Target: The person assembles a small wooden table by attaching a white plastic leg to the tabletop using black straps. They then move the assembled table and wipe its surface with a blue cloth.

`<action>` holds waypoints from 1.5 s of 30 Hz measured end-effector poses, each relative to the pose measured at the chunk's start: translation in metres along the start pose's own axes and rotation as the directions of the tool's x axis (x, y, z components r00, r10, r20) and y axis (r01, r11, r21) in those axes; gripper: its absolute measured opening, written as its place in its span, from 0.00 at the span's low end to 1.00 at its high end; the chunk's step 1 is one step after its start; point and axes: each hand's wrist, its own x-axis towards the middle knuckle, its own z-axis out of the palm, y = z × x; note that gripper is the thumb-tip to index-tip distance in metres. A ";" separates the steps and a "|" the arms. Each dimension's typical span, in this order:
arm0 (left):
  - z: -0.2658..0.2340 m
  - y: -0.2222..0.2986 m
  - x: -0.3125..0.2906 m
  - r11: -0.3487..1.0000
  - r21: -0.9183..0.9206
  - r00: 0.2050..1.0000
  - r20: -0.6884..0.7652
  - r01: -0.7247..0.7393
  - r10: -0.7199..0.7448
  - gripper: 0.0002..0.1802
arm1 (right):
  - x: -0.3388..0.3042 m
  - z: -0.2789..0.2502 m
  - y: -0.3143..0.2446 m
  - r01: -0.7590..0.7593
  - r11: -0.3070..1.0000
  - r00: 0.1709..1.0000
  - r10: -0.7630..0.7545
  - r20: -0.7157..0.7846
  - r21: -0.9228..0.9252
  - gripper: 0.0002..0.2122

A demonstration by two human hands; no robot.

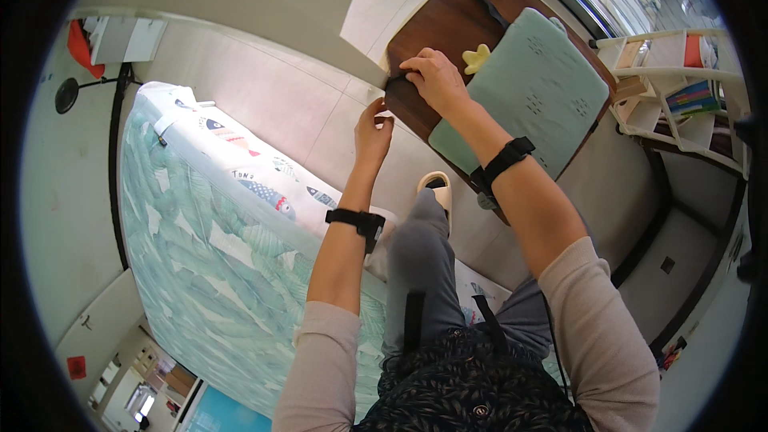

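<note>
Across the left lies a bed in green leaf-print fabric [232, 248]. Right of it, the left hand [371, 138], fingers curved, is just beside a dark-brown wooden seat [432, 24]; the right hand [438, 82] bends over its left corner. I cannot tell whether either pinches anything. Rightward, a yellow knobbly piece [476, 58] adjoins a flat mint-green cushion [528, 80] lying on the seat.

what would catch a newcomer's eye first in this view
Probably the pale green cushion at upper right, with a yellow flower shape by its left edge, lying on a dark wooden surface. The right hand is at that wood's left edge, the left hand lower and further left. The green leaf-patterned cover filling the left side also stands out.
</note>
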 end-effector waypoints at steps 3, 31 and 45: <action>-0.009 0.013 -0.019 0.984 0.140 0.993 -0.024 -0.112 0.116 0.18 | -0.022 -0.035 0.008 -0.042 0.997 0.996 0.047 0.072 -0.068 0.17; 0.157 0.194 -0.018 0.316 0.812 0.789 0.568 -0.491 -0.235 0.65 | -0.209 -0.185 0.285 -0.448 0.662 0.730 0.659 -0.181 0.601 0.13; 0.168 0.185 0.038 0.513 0.678 0.779 0.626 -0.527 -0.026 0.65 | -0.195 -0.181 0.307 -0.491 0.645 0.762 0.644 -0.071 0.585 0.14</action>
